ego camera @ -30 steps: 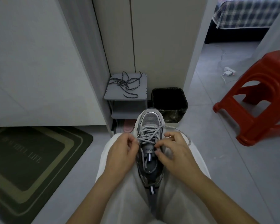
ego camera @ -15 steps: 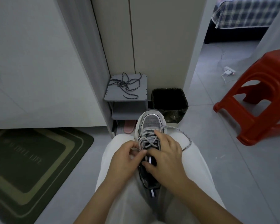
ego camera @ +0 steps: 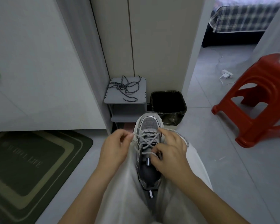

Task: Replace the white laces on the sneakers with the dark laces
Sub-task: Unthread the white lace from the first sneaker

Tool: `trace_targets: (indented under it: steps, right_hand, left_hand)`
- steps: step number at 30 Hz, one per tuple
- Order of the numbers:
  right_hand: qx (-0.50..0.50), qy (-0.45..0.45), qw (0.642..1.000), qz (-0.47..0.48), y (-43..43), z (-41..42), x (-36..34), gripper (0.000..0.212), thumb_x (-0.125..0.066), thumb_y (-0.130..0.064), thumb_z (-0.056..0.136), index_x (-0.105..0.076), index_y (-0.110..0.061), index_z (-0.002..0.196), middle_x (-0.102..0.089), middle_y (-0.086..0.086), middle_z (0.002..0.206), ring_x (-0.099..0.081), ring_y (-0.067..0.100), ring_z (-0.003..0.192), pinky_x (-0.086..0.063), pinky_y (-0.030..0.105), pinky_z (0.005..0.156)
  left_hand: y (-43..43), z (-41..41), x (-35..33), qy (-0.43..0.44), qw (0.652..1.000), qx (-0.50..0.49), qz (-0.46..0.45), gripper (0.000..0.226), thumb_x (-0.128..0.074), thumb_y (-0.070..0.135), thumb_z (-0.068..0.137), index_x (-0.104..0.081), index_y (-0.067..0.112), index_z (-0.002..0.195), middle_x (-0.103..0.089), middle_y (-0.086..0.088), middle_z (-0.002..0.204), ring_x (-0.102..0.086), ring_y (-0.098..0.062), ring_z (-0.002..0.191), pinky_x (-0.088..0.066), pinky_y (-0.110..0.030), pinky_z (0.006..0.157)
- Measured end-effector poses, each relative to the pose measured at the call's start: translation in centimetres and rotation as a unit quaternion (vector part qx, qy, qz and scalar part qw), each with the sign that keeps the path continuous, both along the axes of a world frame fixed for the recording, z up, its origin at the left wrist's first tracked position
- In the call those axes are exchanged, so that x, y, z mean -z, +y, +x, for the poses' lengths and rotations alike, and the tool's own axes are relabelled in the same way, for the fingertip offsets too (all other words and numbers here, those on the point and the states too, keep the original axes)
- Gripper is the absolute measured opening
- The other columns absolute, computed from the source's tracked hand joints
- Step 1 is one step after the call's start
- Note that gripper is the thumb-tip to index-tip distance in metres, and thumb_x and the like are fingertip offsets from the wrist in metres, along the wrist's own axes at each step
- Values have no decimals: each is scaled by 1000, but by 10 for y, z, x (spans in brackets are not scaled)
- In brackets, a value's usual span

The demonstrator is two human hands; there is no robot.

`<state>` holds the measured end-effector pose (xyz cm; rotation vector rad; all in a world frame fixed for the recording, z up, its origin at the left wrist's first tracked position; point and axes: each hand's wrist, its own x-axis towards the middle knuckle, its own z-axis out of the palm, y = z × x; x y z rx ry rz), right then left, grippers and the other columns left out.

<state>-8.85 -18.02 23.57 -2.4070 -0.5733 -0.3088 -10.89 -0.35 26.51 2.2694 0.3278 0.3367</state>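
**Hands working the white lace of a sneaker held in the lap**

Seen from above, a person in pale, light-coloured trousers (ego camera: 120,191) sits with a grey and white mesh sneaker (ego camera: 149,123) wedged between the thighs, its toe pointing away from the body. The speckled white lace (ego camera: 145,141) is threaded in crosses over the sneaker's tongue.

The left hand (ego camera: 115,149) is just left of the sneaker. Its thumb and forefinger are curled together and pinch one end of the white lace, which stretches taut from the fingertips to the upper eyelets. The right hand (ego camera: 171,156) lies over the sneaker's right side. Its thumb and a bent finger pinch a lace crossing near the top of the tongue, while its forefinger reaches out toward the toe end. A loose length of the same lace trails past the right hand over the right knee.

The dark speckled laces (ego camera: 124,88) lie in a loose tangle on top of a small grey shelf unit (ego camera: 141,97) against the wall, beyond the sneaker's toe and well apart from both hands.

A black square waste bin (ego camera: 168,101) stands just right of the shelf unit. A red plastic stool (ego camera: 255,101) stands on the grey tiled floor at far right. A dark green doormat (ego camera: 31,167) lies at lower left.
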Motion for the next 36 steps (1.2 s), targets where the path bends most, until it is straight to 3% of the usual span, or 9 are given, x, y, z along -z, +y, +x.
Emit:
trace_targets:
  steps: [2,5,10,14,19,22,26,31,36]
  right_hand:
    - [2,12,1000,7,-4,0,1,9,-64,-33,65,-65,-25,63,-49,3,137,-27,19,127,-19,40,100]
    - [-5,0,1000,-4,-6,-5,3,6,-66,-33,64,-65,-27,64,-51,4,135,-29,20,124,-24,42,95]
    - [-32,-9,999,-26,-5,-10,3,6,-68,-29,63,-63,-26,65,-50,5,136,-30,22,123,-27,44,93]
    - [-44,-32,998,-37,-3,-8,-1,5,-68,-28,64,-64,-25,63,-51,3,135,-33,23,122,-27,42,94]
    - [-37,-25,998,-38,3,-4,0,7,-67,-32,67,-69,-26,66,-53,3,133,-33,22,122,-27,42,95]
    - [-29,-12,999,-36,3,-3,2,10,-65,-37,69,-70,-28,68,-52,2,134,-33,20,124,-26,41,97]
    - [-36,-21,998,-48,0,-5,5,10,-66,-38,65,-68,-28,66,-55,2,131,-36,21,121,-29,42,94]
    - [-39,-16,998,-37,-3,-6,4,8,-69,-35,64,-65,-28,63,-54,0,132,-36,21,121,-31,43,93]
    - [-33,-13,999,-35,-3,-3,3,7,-67,-36,68,-68,-29,65,-54,-1,132,-34,18,121,-27,40,95]
  left_hand:
    - [-3,-6,10,54,997,18,-42,13,-69,32,82,-62,31,71,-67,8,74,-63,-10,72,-49,-30,70]
    - [-12,-18,23,84,995,49,-39,15,-70,37,80,-68,25,71,-69,6,71,-63,-7,69,-49,-29,69]
    - [-15,-22,18,6,1000,-19,6,34,-55,41,84,-69,14,69,-64,0,59,-58,-15,59,-48,-32,60]
    - [25,-6,-16,-64,987,-137,-50,13,-62,16,87,-72,19,79,-68,4,73,-61,-8,69,-47,-26,69]
    - [8,-6,-5,66,995,-24,-66,19,-64,33,86,-69,20,73,-67,5,68,-63,-14,67,-49,-30,67]
    - [-8,-18,16,126,988,45,-70,24,-65,39,84,-64,25,65,-61,15,55,-55,4,55,-41,-17,56]
    - [-16,-26,30,67,995,31,-65,38,-61,32,88,-56,15,54,-50,7,46,-44,-5,48,-34,-23,51]
    - [1,-19,22,11,996,-37,-79,32,-55,42,78,-72,16,70,-68,-3,63,-65,-21,66,-51,-37,68]
    - [25,-17,1,-47,973,-149,-168,15,-61,20,90,-70,21,78,-70,-1,75,-66,-12,68,-50,-32,71]
